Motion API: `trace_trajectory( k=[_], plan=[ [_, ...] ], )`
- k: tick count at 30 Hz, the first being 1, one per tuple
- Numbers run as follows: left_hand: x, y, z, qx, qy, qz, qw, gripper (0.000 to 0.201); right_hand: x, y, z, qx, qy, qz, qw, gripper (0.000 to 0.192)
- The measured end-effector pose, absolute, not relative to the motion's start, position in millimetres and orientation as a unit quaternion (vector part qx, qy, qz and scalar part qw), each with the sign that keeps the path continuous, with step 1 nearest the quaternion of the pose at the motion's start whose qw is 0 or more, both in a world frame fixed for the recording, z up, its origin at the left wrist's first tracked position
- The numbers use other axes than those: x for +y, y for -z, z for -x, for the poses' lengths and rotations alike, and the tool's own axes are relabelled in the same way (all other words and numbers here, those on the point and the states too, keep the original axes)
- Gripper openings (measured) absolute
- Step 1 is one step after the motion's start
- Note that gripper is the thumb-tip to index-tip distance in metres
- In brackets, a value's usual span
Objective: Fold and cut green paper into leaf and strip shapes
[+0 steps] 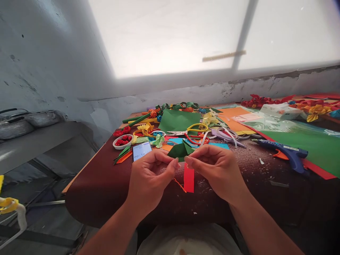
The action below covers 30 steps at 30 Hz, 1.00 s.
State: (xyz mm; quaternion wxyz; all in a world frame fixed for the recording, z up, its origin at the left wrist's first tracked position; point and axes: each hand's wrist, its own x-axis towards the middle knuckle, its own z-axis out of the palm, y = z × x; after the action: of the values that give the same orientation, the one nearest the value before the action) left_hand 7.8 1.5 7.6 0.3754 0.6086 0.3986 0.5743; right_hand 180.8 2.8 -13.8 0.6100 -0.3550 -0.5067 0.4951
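A small folded piece of dark green paper (177, 151) is held up over the near side of the table. My left hand (152, 177) pinches its left end between thumb and fingers. At the other end, my right hand (216, 170) grips it the same way, with the fingertips of both hands close together. Below the paper a red paper strip (188, 180) lies on the brown tabletop, beside a thin orange scrap (181, 185). Just beyond my left hand is a phone (142, 150) showing a timer.
Yellow-handled scissors (198, 128) and red-handled scissors (193, 139) lie among paper scraps. A blue glue gun (288, 150) rests at right near green sheets (313, 147). A white tape roll (122, 141) holds red paper pieces. Green paper (179, 120) and red paper flowers (268, 101) are farther back.
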Motion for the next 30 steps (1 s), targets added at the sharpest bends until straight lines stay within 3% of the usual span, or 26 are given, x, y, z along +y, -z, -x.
trace_trajectory(
  k=[7, 21, 30],
  plan=[
    [-1.1, -10.8, -8.4, 0.406, -0.562, -0.611, 0.382, 0.016, 2.1, 11.2, -181.9, -0.542, -0.457, 0.336, 0.62, 0.013],
    [2.0, -5.0, -15.4, 0.414, -0.582, -0.559, 0.421, 0.018, 7.1, 11.0, -176.1, -0.447, -0.528, 0.359, 0.626, 0.028],
    [8.2, 2.1, -13.2, 0.404, -0.592, -0.481, 0.506, 0.044, 16.1, 17.9, -176.9, -0.429, -0.538, 0.351, 0.635, 0.036]
  ],
)
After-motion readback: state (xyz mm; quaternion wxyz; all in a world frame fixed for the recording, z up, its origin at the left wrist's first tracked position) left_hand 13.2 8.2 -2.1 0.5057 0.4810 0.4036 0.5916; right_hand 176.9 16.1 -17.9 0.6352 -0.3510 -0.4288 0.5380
